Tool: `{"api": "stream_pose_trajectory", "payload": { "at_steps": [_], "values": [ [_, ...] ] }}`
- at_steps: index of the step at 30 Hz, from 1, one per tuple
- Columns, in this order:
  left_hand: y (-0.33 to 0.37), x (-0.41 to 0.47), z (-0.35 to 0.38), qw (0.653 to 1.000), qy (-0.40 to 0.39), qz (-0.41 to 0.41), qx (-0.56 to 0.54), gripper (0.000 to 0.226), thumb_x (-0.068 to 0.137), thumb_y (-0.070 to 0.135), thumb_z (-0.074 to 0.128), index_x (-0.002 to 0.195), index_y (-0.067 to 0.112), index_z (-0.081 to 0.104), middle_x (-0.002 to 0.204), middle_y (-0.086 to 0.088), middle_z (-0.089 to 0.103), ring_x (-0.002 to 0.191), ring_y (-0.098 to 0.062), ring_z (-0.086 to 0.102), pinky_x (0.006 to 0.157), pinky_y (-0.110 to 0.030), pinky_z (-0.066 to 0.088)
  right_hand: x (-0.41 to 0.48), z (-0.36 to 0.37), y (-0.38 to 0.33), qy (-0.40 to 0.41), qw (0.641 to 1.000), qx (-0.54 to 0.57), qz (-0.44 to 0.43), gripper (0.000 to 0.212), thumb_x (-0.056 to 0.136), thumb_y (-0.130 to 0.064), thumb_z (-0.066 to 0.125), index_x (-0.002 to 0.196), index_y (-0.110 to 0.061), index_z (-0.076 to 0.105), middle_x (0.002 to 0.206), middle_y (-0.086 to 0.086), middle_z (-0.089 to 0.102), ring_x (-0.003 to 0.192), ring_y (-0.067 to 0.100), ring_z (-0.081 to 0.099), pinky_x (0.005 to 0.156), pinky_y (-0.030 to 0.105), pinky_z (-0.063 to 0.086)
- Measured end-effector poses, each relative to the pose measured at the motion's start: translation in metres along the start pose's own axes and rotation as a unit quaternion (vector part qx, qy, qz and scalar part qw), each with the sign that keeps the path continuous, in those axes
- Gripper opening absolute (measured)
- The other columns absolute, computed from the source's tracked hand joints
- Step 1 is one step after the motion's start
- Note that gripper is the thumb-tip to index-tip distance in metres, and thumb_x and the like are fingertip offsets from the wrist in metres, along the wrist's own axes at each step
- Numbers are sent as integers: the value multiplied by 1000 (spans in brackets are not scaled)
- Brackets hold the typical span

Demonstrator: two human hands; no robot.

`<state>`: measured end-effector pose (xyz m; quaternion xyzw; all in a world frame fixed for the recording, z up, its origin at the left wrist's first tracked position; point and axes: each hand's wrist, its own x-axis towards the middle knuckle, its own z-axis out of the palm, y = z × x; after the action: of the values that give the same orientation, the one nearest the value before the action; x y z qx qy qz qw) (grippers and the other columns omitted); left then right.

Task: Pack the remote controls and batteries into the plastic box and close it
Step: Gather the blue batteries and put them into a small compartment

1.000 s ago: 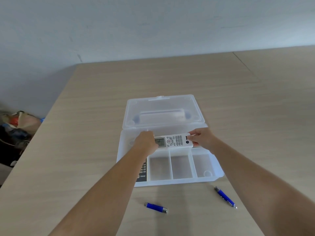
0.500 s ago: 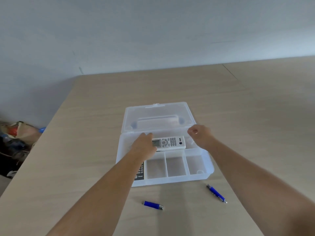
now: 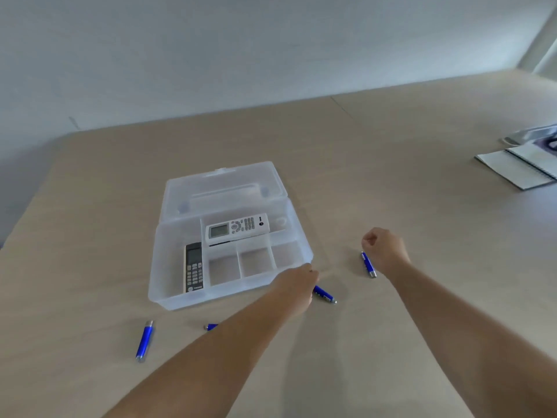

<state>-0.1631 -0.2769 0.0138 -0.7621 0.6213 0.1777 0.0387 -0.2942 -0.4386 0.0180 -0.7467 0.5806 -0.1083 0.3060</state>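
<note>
The clear plastic box (image 3: 168, 294) stands open on the table, its lid (image 3: 223, 188) laid back. A white remote (image 3: 238, 229) lies in the rear compartment. A black remote (image 3: 193, 267) lies in the left one, and the three small front compartments hold nothing. Several blue batteries lie on the table: one (image 3: 144, 340) at front left, one (image 3: 211, 326) half hidden by my left forearm, one (image 3: 324, 294) at my left hand (image 3: 297, 286), one (image 3: 368, 264) beside my right hand (image 3: 384, 251). My left fingers are hidden. My right hand is loosely curled and holds nothing.
A spiral notebook (image 3: 518, 167) and a grey object (image 3: 536, 135) lie at the far right of the wooden table. The wall runs along the table's back edge. The table's left edge (image 3: 27, 224) is near the box.
Both hands have let go of the white remote, which now rests in the box. They have moved out to the right front, down by two batteries. My view has shifted right.
</note>
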Motion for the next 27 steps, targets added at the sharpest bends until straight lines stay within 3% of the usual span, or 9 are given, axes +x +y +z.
{"api": "stream_pose_trajectory", "payload": {
  "at_steps": [5, 9, 13, 15, 17, 19, 22, 25, 27],
  "values": [
    [-2, 9, 35, 999, 9, 28, 33, 37, 91, 6, 49, 127, 10, 51, 128, -4, 51, 106, -26, 60, 80, -37, 49, -3, 20, 37, -41, 998, -48, 4, 27, 87, -15, 54, 113, -7, 60, 111, 13, 60, 90, 31, 56, 71, 33, 47],
    [-4, 12, 49, 999, 18, 32, 18, 34, 90, 2, 46, 122, 12, 54, 121, -6, 53, 102, -28, 59, 80, -40, 49, 0, 37, 47, -51, 993, -93, -58, 41, 86, -5, 50, 125, -17, 55, 116, 11, 56, 106, 33, 53, 83, 38, 50],
    [-9, 10, 55, 1000, 14, 25, -7, 23, 94, 10, 47, 114, 14, 57, 114, -4, 57, 98, -28, 61, 79, -37, 45, 3, 40, 46, -48, 986, -130, -90, 44, 82, 5, 45, 121, -14, 54, 105, 15, 57, 96, 36, 56, 79, 40, 52],
    [-9, 4, 48, 997, 25, 23, -65, 22, 93, 14, 49, 111, 17, 60, 110, -1, 60, 97, -24, 60, 79, -33, 45, 4, 38, 38, -51, 994, -83, -56, 46, 81, 6, 45, 123, -13, 51, 99, 17, 59, 87, 35, 56, 71, 37, 51],
    [-7, -5, 33, 985, 61, -10, -161, 19, 89, 18, 52, 105, 19, 63, 91, 4, 62, 83, -16, 60, 69, -24, 43, 7, 31, 24, -63, 997, 44, 1, 54, 80, 3, 48, 129, -18, 48, 96, 17, 64, 79, 29, 54, 59, 28, 46],
    [-8, -13, 12, 948, 109, -73, -291, 13, 83, 17, 57, 92, 23, 64, 68, 12, 57, 58, -2, 53, 57, -16, 39, 10, 20, 2, -68, 985, 155, 24, 59, 80, 2, 50, 132, -23, 47, 91, 11, 67, 74, 25, 56, 50, 23, 42],
    [-21, -18, -20, 883, 163, -133, -419, 16, 76, 13, 59, 78, 26, 52, 66, 12, 60, 48, 0, 50, 51, -11, 40, 11, 5, -43, -85, 973, 216, -13, 58, 81, 2, 52, 129, -29, 51, 82, 1, 62, 67, 22, 62, 51, 26, 45],
    [-43, -16, -44, 808, 171, -184, -533, 15, 77, 3, 54, 82, 15, 47, 68, -7, 67, 55, -22, 59, 53, -22, 45, 9, 4, -85, -127, 964, 219, -77, 43, 80, 3, 59, 117, -19, 61, 70, -1, 58, 63, 26, 63, 80, 46, 58],
    [-58, -12, -51, 771, 164, -222, -573, 7, 83, 5, 50, 81, 12, 49, 66, -11, 67, 52, -24, 63, 53, -23, 49, 6, 11, -103, -157, 959, 208, -115, 38, 77, 6, 62, 107, -16, 61, 68, 2, 57, 61, 27, 60, 82, 46, 56]
  ]
}}
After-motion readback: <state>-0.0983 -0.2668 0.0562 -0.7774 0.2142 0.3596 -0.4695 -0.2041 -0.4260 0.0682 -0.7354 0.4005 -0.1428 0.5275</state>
